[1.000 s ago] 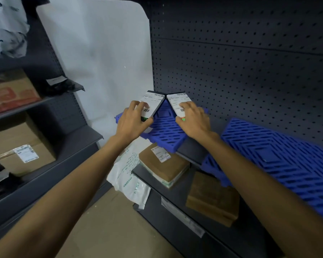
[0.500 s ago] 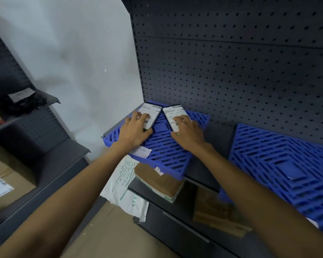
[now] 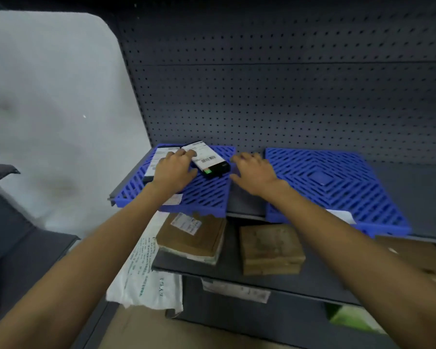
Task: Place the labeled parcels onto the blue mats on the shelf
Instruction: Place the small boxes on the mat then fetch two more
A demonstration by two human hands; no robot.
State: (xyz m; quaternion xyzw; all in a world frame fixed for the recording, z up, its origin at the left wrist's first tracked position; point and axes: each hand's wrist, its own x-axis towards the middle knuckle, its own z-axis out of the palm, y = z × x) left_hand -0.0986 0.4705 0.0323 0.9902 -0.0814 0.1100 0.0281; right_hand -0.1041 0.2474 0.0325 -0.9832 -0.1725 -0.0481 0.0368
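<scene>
**Ana:** Two labeled parcels lie on the left blue mat [image 3: 202, 195] in the head view, both at its far end close to the pegboard [image 3: 287, 96]. The left parcel [image 3: 159, 159] lies flat with its white label up. The right parcel [image 3: 208, 159] is dark with a white label and a green spot at its near end, and it sits skewed across the mat.

**Ben:** And the hands?

**Ana:** The left hand [image 3: 175, 170] rests palm down between the two parcels, fingers spread over the edges of both; it presses rather than grips, probably to seat them flat on the ribs. The right hand [image 3: 253, 171] is open and holds nothing, fingers loosely curled over the bare strip of shelf [image 3: 247, 200] between the mats, just beside the right parcel.

**Ben:** Why labels up?

**Ana:** So they can be read from the aisle, I would guess. The ribbed mat likely keeps parcels from sliding.

**Ben:** What is left?

**Ana:** The right blue mat [image 3: 337, 177] carries no parcel, only a white slip at its near edge. On the lower shelf [image 3: 237, 273] sit a brown parcel with a label [image 3: 191, 235] and a plain brown box [image 3: 269, 249], with a white mailer bag [image 3: 146, 278] hanging off to the left. I judge those may be the next candidates, and the skewed parcel may want straightening first.
</scene>
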